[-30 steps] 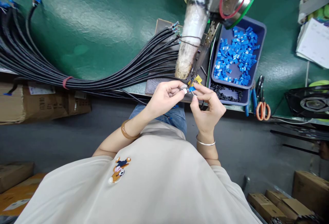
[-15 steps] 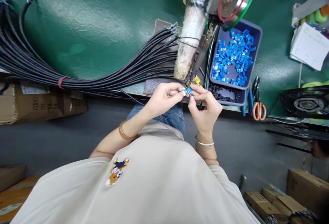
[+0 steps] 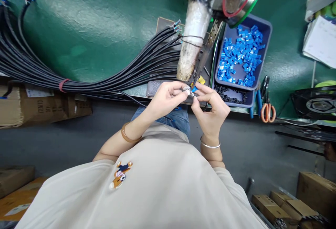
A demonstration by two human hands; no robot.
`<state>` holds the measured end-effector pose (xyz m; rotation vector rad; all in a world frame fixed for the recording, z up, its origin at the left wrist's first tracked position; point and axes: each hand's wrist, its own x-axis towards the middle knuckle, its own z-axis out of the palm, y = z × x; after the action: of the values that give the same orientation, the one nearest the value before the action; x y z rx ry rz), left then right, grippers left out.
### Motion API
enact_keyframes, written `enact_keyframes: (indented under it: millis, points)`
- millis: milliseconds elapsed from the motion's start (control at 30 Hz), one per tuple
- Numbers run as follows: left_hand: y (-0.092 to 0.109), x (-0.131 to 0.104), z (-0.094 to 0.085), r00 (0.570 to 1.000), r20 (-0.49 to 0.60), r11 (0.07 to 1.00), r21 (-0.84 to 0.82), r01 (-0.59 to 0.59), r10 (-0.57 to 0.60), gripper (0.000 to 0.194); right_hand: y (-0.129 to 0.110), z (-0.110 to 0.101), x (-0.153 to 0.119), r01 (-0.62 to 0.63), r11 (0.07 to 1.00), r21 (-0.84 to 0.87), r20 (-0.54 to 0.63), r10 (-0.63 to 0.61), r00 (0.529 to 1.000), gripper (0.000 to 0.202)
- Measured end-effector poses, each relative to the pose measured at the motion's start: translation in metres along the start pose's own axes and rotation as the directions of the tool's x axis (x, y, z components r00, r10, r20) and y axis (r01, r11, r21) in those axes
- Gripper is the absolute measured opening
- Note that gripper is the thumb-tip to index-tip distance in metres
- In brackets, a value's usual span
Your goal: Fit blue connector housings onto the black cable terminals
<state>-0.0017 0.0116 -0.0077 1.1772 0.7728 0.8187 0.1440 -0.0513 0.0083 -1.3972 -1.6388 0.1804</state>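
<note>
At the bench's front edge, my left hand (image 3: 168, 98) is closed, thumb and finger pinching a small whitish-silver connector (image 3: 188, 91). My right hand (image 3: 213, 111) is closed close beside it, its thumb and forefinger at the connector's right side on a thin light-coloured wire end. A bit of blue plastic (image 3: 194, 89) shows between the two hands, partly covered by fingers. Just above the hands come down the tip of a soldering fixture (image 3: 193, 80) and a stained white wrapped tube (image 3: 193, 40). What exactly the right fingertips grip is too small to make out.
A bundle of black cables (image 3: 105, 84), tied with a red band (image 3: 63, 85), lies along the left. To the right are a bin (image 3: 267, 43) of blue connectors, a tray of small black parts (image 3: 231, 95), orange-handled scissors (image 3: 268, 112) and a solder spool (image 3: 246, 1).
The blue plastic between my fingers has turned and is now more covered. My right hand has shifted slightly right; the left has barely moved. The view has shifted a little.
</note>
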Motion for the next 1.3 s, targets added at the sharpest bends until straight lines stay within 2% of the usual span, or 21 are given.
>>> enact_keyframes:
  millis: [167, 300, 600, 833, 1133, 1300]
  points:
    - [0.0024, 0.0011, -0.0003, 0.998, 0.066, 0.998, -0.065, 0.024, -0.020, 0.009, 0.0032, 0.0015, -0.0023, -0.007, 1.000, 0.000, 0.010, 0.007, 1.000, 0.013]
    - [0.0044, 0.0016, -0.0002, 0.998, 0.057, 0.996, -0.085, 0.033, -0.028, 0.011, 0.0047, 0.0027, -0.0016, -0.011, 1.000, 0.009, 0.010, 0.011, 1.000, 0.013]
    - [0.0056, 0.0001, -0.0013, 0.999, 0.043, 0.999, -0.045, -0.030, 0.032, 0.012, -0.0021, -0.0013, 0.0032, 0.000, 1.000, -0.018, 0.012, 0.000, 1.000, 0.012]
    - [0.0055, -0.0013, -0.0021, 0.996, 0.090, 1.000, -0.002, 0.023, -0.023, 0.016, -0.0013, -0.0010, -0.0009, -0.012, 1.000, -0.017, 0.020, 0.012, 1.000, 0.014]
    - [0.0068, 0.0011, -0.0015, 0.996, 0.086, 0.999, -0.034, -0.006, 0.009, 0.014, -0.0036, -0.0011, 0.0028, 0.000, 1.000, -0.017, 0.009, 0.000, 1.000, 0.014]
    - [0.0064, -0.0013, -0.0030, 0.995, 0.095, 1.000, 0.031, 0.002, -0.005, 0.017, -0.0037, -0.0021, 0.0007, 0.003, 1.000, -0.016, 0.027, -0.003, 1.000, 0.016]
